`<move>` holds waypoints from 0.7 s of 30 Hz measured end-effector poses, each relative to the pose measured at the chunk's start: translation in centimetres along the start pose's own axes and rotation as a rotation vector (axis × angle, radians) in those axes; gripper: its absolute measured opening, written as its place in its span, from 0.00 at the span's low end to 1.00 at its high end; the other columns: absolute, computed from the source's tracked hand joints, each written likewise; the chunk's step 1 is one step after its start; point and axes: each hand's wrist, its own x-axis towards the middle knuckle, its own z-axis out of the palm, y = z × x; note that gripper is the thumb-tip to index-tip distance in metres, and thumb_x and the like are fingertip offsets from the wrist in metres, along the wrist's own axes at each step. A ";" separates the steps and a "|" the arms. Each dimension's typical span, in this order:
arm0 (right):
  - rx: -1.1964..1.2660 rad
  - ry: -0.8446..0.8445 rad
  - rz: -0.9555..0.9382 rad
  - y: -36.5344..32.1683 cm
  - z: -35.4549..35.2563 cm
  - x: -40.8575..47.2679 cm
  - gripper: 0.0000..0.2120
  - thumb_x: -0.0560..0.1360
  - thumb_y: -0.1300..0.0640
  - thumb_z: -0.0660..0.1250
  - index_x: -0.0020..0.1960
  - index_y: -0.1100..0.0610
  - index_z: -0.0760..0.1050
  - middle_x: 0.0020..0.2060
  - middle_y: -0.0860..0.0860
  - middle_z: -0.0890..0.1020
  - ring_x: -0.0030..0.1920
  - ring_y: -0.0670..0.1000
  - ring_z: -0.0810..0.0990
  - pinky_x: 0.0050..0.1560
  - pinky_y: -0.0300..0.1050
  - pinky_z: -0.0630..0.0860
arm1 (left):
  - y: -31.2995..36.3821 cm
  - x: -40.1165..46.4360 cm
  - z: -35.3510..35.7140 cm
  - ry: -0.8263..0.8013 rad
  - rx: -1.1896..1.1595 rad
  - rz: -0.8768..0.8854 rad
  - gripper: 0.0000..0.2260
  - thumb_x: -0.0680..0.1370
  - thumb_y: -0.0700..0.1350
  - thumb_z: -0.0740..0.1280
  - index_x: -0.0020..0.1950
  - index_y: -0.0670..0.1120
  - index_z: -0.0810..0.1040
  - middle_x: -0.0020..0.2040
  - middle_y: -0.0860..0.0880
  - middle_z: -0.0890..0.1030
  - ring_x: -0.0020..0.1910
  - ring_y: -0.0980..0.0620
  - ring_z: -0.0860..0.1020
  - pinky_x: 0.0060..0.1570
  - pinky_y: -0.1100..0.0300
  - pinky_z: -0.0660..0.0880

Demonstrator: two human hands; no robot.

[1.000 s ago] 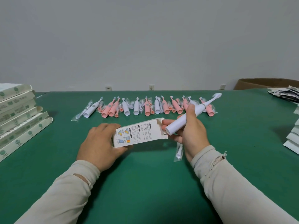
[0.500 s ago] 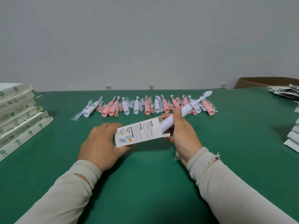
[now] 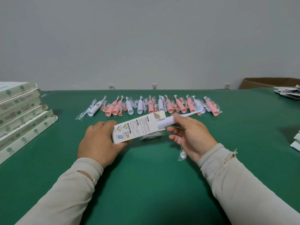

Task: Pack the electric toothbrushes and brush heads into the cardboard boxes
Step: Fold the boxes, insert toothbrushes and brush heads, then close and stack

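My left hand (image 3: 99, 142) grips the closed end of a small white printed cardboard box (image 3: 138, 128), held tilted above the green table (image 3: 146, 184). My right hand (image 3: 191, 137) holds a white electric toothbrush (image 3: 167, 121) whose base sits inside the box's open right end; its brush head (image 3: 198, 109) still sticks out to the right. A bagged brush head (image 3: 182, 153) lies on the table under my right hand. A row of several pink and white toothbrushes with bagged brush heads (image 3: 151, 106) lies farther back.
A stack of flat white-and-green boxes (image 3: 19, 116) stands at the left edge. Folded leaflets (image 3: 289, 93) and more white boxes (image 3: 296, 142) lie at the right edge. A brown carton (image 3: 267, 82) stands behind the table's far right corner.
My right hand has brought the white toothbrush from outside the box into its open end and pushed it deeper. My left hand has kept hold of the box.
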 end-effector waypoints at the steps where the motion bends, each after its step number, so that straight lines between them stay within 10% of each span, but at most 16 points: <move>1: 0.059 0.053 -0.012 -0.1 -0.2 0.1 0.08 0.81 0.56 0.67 0.49 0.60 0.80 0.36 0.50 0.83 0.33 0.46 0.80 0.33 0.41 0.78 | 0.1 0.0 0.0 -0.001 -0.005 0.000 0.22 0.69 0.64 0.70 0.59 0.56 0.76 0.53 0.51 0.77 0.55 0.45 0.72 0.48 0.51 0.73; 11: -0.026 0.073 -0.152 0.2 -0.1 0.2 0.07 0.77 0.65 0.70 0.53 0.59 0.76 0.38 0.53 0.86 0.40 0.48 0.86 0.35 0.37 0.79 | 0.0 -0.1 -0.2 -0.006 -0.008 -0.025 0.22 0.69 0.63 0.71 0.60 0.56 0.76 0.55 0.51 0.77 0.56 0.45 0.71 0.49 0.51 0.73; 17: -0.790 -0.025 -0.563 1.2 -0.3 -0.1 0.10 0.77 0.58 0.72 0.44 0.42 0.81 0.41 0.44 0.82 0.43 0.40 0.80 0.48 0.30 0.74 | 0.1 -0.2 0.1 -0.016 -0.018 0.004 0.22 0.70 0.64 0.71 0.60 0.57 0.76 0.53 0.53 0.77 0.55 0.46 0.71 0.48 0.52 0.73; 21: -0.819 -0.144 -0.562 1.3 0.2 -0.6 0.12 0.78 0.59 0.68 0.44 0.41 0.80 0.51 0.42 0.76 0.49 0.37 0.76 0.49 0.25 0.68 | 0.1 -0.2 0.1 -0.008 -0.040 -0.010 0.22 0.69 0.63 0.71 0.60 0.59 0.75 0.54 0.53 0.77 0.57 0.46 0.72 0.47 0.52 0.72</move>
